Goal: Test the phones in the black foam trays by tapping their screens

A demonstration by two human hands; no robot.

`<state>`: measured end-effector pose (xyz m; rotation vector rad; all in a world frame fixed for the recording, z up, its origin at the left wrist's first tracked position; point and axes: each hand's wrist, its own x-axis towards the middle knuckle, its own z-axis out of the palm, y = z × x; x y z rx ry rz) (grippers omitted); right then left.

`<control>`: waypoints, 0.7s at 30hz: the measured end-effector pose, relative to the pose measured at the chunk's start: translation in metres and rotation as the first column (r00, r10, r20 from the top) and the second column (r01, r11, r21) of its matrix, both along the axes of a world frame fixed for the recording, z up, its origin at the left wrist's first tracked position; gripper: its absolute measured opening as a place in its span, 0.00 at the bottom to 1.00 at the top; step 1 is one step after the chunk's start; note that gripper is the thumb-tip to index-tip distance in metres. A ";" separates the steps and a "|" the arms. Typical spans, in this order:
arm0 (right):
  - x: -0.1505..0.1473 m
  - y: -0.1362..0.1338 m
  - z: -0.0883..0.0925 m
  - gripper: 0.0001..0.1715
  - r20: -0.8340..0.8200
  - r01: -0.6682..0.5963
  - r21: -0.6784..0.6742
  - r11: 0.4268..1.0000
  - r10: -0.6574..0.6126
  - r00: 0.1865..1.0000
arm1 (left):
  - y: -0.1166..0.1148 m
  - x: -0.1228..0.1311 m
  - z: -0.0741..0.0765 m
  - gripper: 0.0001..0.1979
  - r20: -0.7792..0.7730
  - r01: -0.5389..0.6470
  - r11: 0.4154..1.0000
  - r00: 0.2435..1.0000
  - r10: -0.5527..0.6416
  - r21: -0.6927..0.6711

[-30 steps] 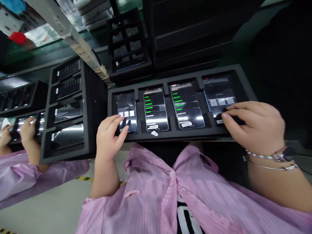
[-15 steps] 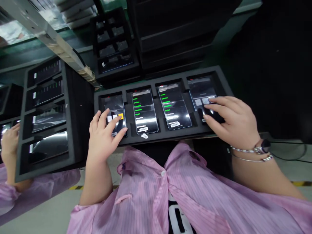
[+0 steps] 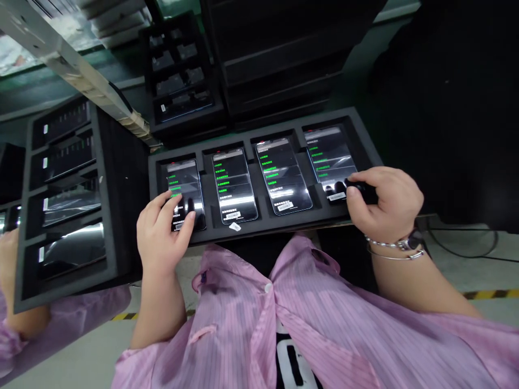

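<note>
A black foam tray (image 3: 284, 222) in front of me holds a row of phones, all lit with lines of green text. My left hand (image 3: 160, 235) rests on the lower part of the leftmost phone (image 3: 182, 181), fingers spread, index fingertip and thumb touching the screen. My right hand (image 3: 389, 200), with bracelets at the wrist, is curled round the lower right corner of the rightmost phone (image 3: 328, 156), thumb at its bottom edge. The two middle phones (image 3: 233, 183) (image 3: 281, 173) lie untouched in their slots.
A second foam tray (image 3: 121, 189) with phones stands at the left, and a co-worker's hand (image 3: 8, 254) shows at the far left edge. More black trays (image 3: 178, 81) are stacked behind. A metal rail (image 3: 81, 81) crosses the upper left. A cable (image 3: 466, 243) lies at the right.
The leftmost and rightmost screens switched from grey pages with buttons to green text lists. My right hand drew back from the screen and curled at the phone's lower corner. The left hand slid slightly down.
</note>
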<state>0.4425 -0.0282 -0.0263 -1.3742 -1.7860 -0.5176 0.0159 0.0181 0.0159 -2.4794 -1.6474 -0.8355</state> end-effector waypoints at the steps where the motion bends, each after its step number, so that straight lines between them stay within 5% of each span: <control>1: -0.001 0.000 0.001 0.09 -0.001 0.001 -0.011 1.000 -0.001 1.000 | 0.000 0.000 -0.001 0.20 0.003 -0.006 1.000 1.000 0.006 0.009; 12: -0.005 -0.004 0.010 0.09 -0.007 0.040 -0.159 0.986 -0.042 0.999 | -0.002 0.000 -0.003 0.15 0.078 -0.019 0.997 0.997 0.013 0.075; 16: -0.031 -0.006 0.026 0.11 -0.084 -0.130 -0.210 0.969 0.114 0.990 | -0.001 0.002 -0.003 0.15 0.077 0.005 0.996 0.997 -0.012 0.091; 21: -0.066 0.000 0.031 0.15 -0.055 -0.263 -0.421 0.868 0.265 0.963 | -0.004 0.002 -0.004 0.13 0.093 -0.026 0.994 0.996 0.017 0.104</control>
